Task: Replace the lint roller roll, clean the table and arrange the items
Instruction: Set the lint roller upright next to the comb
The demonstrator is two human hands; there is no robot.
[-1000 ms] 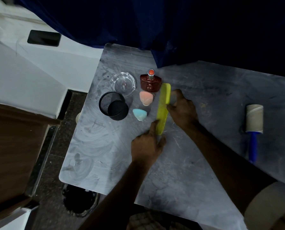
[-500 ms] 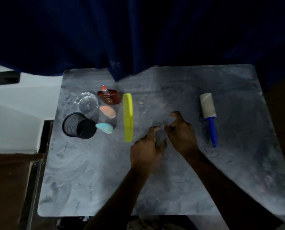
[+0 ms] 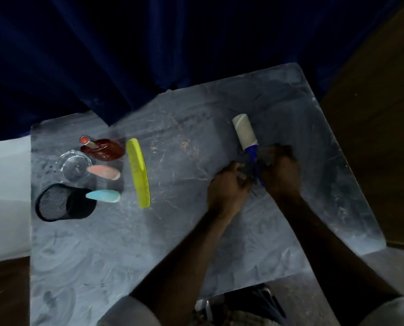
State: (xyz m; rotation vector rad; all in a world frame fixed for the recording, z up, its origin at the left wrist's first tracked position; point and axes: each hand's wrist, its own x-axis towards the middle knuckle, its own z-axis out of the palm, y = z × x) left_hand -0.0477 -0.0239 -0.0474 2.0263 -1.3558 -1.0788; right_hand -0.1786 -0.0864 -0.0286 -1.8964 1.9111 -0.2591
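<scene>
The lint roller, a pale, worn roll on a blue handle, lies on the right half of the grey table. My right hand curls around the handle from the right. My left hand is against the handle from the left, and blur hides whether its fingers grip. To the left a yellow comb lies lengthwise. Beyond it are a red perfume bottle, a clear glass dish, a pink sponge, a blue sponge and a black mesh cup on its side.
A dark blue curtain hangs along the table's far edge and drapes over its back left part. A white surface borders the table on the left and brown wood on the right. My knees show below the near edge.
Both hands left the yellow comb and moved right across the table to the lint roller's handle. The view swung right with them.
</scene>
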